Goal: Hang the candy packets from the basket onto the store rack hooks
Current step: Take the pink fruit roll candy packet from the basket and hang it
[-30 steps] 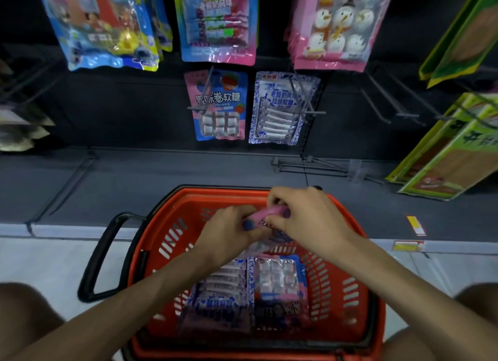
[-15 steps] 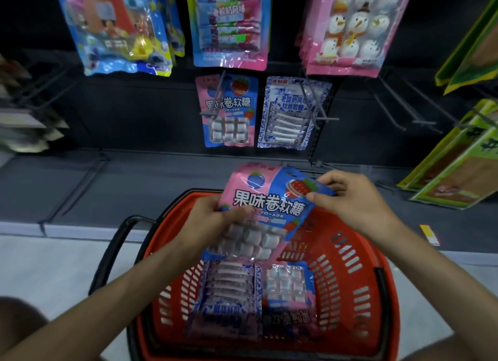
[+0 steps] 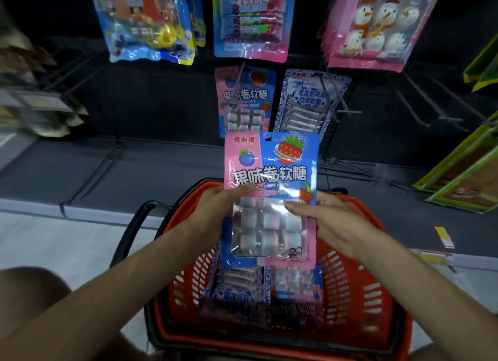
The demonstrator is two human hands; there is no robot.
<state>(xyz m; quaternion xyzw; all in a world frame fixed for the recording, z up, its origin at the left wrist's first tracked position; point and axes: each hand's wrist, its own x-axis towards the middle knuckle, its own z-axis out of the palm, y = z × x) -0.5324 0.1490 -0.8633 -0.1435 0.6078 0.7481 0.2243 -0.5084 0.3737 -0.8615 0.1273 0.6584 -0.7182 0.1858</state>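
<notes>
The held candy packet (image 3: 270, 199) hides the far rim of the red basket (image 3: 377, 279). Left of the basket, shelf bags (image 3: 35, 110) blur; packs (image 3: 250, 23) above it are cropped.

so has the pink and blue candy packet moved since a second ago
Yes. The candy packet has risen out of the red basket; left hand and right hand now hold it upright above its far rim.

- Basket (image 3: 377, 293) on floor, in front of rack (image 3: 161, 104).
- In basket, side by side: basket-left packet (image 3: 237, 288), basket-right packet (image 3: 296, 282).
- Held packet (image 3: 270, 199) upright above basket, btwn left grip (image 3: 213, 212) & right grip (image 3: 331, 220).
- Behind it on rack: hung-left packet (image 3: 244, 101), hung-right packet (image 3: 310, 101), adjacent.
- Top-row packets (image 3: 250, 23) above those.
</notes>
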